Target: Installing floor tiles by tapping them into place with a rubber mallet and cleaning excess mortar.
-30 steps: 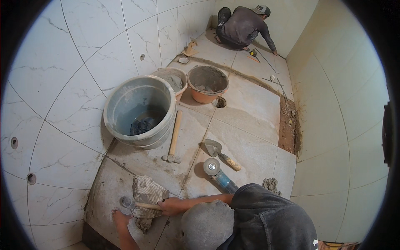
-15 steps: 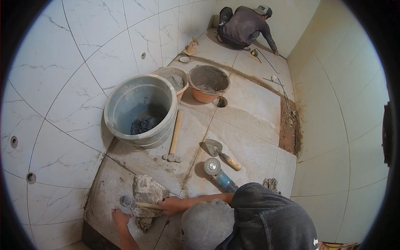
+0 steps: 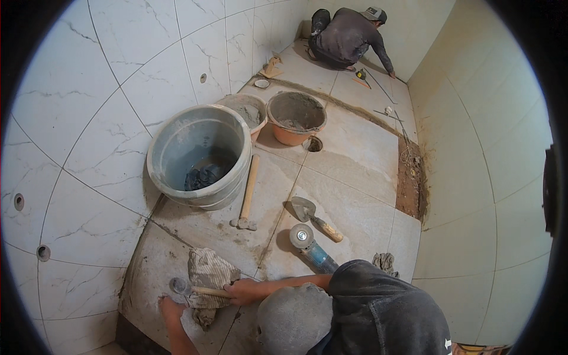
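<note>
Neither my left hand nor my right hand shows in the head view. Just below me crouches a co-worker in a grey cap [image 3: 294, 319] and dark shirt [image 3: 384, 307], seen from above. That person's right hand [image 3: 244, 291] grips the wooden handle of a mallet [image 3: 208, 291], whose pale round head lies low over the floor tile. The co-worker's other hand [image 3: 172, 309] rests near the mallet head; what its fingers touch is too small to tell. A dirty striped rag [image 3: 208, 269] lies crumpled under and behind the handle.
A big grey bucket [image 3: 236, 183], orange mortar bucket [image 3: 291, 137], hammer [image 3: 251, 186], trowel [image 3: 319, 223] and angle grinder [image 3: 313, 253] occupy the tiles. An open drain hole [image 3: 313, 144] and an untiled strip [image 3: 409, 189] lie beyond. Another person [image 3: 349, 38] squats at the far end.
</note>
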Demonstrator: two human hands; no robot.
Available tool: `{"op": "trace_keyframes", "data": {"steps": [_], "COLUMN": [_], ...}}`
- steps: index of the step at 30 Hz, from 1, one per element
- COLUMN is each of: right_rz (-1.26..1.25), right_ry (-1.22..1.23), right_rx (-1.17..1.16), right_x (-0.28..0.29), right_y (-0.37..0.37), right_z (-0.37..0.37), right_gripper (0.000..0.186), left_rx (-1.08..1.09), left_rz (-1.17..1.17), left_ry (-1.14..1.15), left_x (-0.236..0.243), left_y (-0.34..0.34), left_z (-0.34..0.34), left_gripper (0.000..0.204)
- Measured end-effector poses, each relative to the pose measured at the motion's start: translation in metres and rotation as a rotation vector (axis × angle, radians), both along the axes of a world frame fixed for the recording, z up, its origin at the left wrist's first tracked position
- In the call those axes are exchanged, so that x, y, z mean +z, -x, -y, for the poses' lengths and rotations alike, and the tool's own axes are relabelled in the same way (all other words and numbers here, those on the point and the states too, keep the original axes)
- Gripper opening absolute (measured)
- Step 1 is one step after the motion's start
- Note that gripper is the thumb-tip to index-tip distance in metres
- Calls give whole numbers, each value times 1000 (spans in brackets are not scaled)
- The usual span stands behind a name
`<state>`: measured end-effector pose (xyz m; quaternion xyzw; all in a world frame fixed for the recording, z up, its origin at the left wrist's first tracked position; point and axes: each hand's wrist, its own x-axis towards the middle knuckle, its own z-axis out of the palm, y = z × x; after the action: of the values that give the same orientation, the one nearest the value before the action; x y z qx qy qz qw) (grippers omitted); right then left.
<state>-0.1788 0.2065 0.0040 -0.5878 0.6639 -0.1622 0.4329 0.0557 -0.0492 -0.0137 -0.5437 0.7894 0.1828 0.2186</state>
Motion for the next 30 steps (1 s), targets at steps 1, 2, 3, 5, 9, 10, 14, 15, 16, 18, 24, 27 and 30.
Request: {"op": "trace_keyframes", "data": {"steps": [1, 2, 3, 5, 9, 10, 14, 15, 16, 18, 24, 27, 30], "right_rz": [-3, -6, -6, -37, -22, -12, -10, -10, -16, -22, -15, -16, -16], "right_ry": [15, 30, 29, 57, 44, 65, 49, 48, 50, 54, 57, 69, 45], "right_rx": [1, 3, 2, -16, -37, -32, -26, -28, -24, -18, -26, -26, -7], "right_x": [0, -1, -3, -7, -6, -6, -5, -4, -3, -2, -4, -6, -9], "right_y": [-1, -1, -2, -4, -2, -2, -3, -2, -1, -1, -2, -2, -2], "right_z": [1, 1, 1, 0, -3, -2, 0, -1, -2, -2, -1, -2, -1], "right_gripper": [41, 42, 42, 42, 42, 41, 40, 40, 41, 41, 42, 43, 43], "left_rx": [3, 5, 22, 38, 39, 25, 55, 52, 50, 48, 25, 15, 22], "left_rz": [-9, -8, -14, -19, 33, 48, 37, 22, 7, 17, 12, 26, 32], "left_ry": [-16, -14, -13, -13, -55, -5, -47, -27, -6, -1, 23, 25, 19], "left_x": [-1, -3, -3, -3, 5, 3, 1, 7, 9, 5, 2, 3, -3], "left_y": [-3, -6, -4, -3, 8, 4, 3, 7, 9, 7, 4, 6, 4], "left_z": [2, 4, 3, 3, -3, -2, 0, -4, -6, -3, -1, -2, 1], "left_gripper": [108, 108, 107, 106, 107, 108, 110, 110, 111, 112, 114, 114, 113]}}
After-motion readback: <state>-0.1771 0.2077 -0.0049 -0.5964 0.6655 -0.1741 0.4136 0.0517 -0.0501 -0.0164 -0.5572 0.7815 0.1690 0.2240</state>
